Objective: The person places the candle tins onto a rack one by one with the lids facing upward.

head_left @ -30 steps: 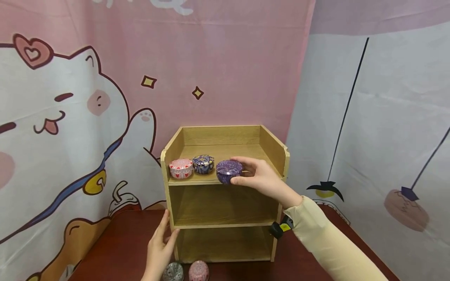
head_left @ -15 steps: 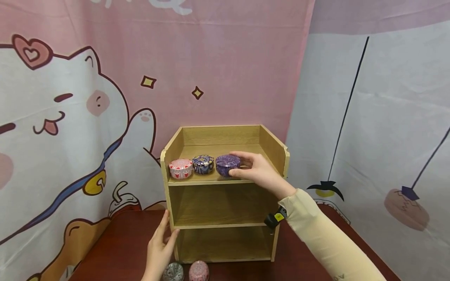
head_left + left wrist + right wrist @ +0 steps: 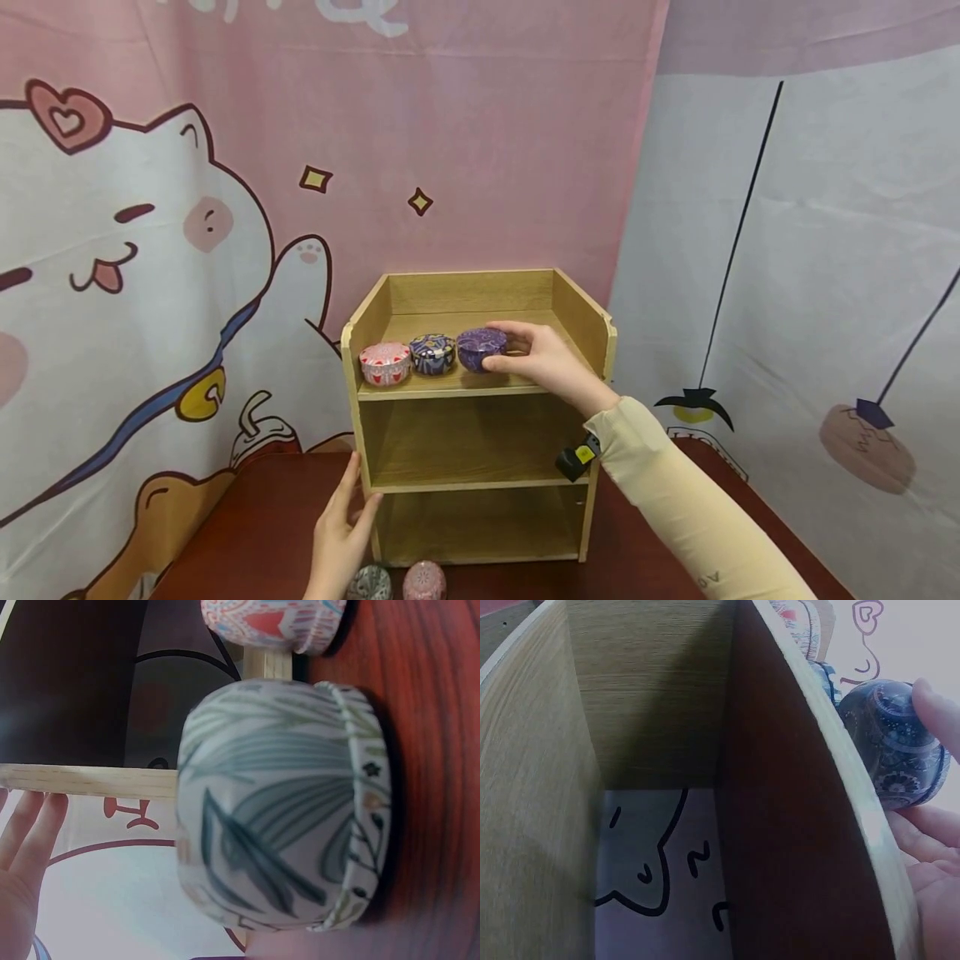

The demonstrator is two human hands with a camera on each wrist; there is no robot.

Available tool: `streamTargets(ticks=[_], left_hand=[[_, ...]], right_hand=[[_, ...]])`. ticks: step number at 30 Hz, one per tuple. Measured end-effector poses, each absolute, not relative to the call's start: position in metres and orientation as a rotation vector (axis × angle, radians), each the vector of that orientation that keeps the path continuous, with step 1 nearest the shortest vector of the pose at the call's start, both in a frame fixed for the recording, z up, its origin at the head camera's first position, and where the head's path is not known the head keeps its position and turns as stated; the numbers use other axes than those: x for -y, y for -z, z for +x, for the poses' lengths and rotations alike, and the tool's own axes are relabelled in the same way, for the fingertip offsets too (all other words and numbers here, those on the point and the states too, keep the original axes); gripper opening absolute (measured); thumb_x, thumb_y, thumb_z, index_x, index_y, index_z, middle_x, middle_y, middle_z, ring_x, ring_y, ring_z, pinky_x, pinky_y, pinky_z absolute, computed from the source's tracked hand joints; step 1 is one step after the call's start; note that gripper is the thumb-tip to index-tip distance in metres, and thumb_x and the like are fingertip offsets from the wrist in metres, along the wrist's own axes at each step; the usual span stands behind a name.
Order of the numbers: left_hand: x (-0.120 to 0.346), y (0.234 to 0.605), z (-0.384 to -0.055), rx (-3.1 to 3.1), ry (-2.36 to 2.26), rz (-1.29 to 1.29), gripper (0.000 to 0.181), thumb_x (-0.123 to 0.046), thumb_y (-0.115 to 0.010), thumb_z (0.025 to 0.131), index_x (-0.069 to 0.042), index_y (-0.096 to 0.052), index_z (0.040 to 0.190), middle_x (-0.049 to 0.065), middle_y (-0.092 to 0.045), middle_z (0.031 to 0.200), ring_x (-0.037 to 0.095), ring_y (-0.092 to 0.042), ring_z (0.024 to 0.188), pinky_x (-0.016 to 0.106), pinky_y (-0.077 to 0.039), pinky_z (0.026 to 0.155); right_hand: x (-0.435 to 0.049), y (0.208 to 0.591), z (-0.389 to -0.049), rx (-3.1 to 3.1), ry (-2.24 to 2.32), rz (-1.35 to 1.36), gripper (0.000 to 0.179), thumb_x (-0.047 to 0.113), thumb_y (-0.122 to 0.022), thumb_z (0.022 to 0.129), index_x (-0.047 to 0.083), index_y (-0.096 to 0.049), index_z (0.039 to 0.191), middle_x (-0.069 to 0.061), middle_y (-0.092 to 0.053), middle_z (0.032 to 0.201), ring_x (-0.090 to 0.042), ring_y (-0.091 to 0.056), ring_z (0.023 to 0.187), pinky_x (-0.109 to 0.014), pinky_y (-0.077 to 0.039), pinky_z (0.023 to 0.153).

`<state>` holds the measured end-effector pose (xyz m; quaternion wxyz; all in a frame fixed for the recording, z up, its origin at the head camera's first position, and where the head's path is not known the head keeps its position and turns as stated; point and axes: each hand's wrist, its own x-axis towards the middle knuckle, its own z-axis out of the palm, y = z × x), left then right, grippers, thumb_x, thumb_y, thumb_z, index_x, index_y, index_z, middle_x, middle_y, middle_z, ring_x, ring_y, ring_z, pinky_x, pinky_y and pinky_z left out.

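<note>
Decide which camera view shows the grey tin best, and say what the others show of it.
The left wrist view: the grey tin fills much of it, whole, its leafy pattern clear. The head view shows it small beside the pink tin, cut off by the bottom edge. The right wrist view does not show it.

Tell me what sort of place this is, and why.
Probably an indoor tabletop recording setup, though the wider room is out of view: a cartoon-printed backdrop hangs behind a dark red table, where a small wooden shelf unit stands.
</note>
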<state>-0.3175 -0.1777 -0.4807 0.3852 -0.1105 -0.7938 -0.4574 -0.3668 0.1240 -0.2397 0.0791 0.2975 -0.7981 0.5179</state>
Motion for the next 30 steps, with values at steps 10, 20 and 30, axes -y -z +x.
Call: streamTargets(ticks=[10,20,30], left_hand=[[0.1778,0.4804,-0.3195,1.992,1.179,-0.304,0.081,0.007,-0.076,0.079,-0.020,-0.043,0.149,0.010,-0.054,0.136,0.008,-0.061,0.100,0.016,-0.056,0.064],[0.1783,0.4818,-0.3177,2.008,1.168,-0.288,0.080,0.005,-0.076,0.080,-0.020,-0.043,0.149,0.012,-0.056,0.135,0.013,-0.062,0.099,0.013,-0.054,0.064],[0.1785,0.4820,-0.3185,2.005,1.175,-0.286,0.080,0.005,-0.076,0.081,-0.021,-0.043,0.149,0.011,-0.055,0.135,0.011,-0.061,0.100,0.012,-0.054,0.064]], right_hand=[[-0.1216,0.2424,-0.3681,2.422,-1.463,0.852,0.061,0.015,-0.078,0.083,-0.001,-0.054,0.136,-0.020,-0.064,0.121,-0.029,-0.063,0.108,-0.034,-0.054,0.089],[-0.1218,0.2432,-0.3665,2.484,-1.364,0.874,0.064,0.017,-0.079,0.083,-0.005,-0.052,0.136,-0.022,-0.060,0.125,-0.032,-0.060,0.112,-0.037,-0.053,0.092],[-0.1208,0.2410,-0.3668,2.516,-1.342,0.886,0.063,0.019,-0.077,0.084,-0.004,-0.052,0.136,-0.021,-0.062,0.123,-0.030,-0.061,0.112,-0.038,-0.052,0.094]])
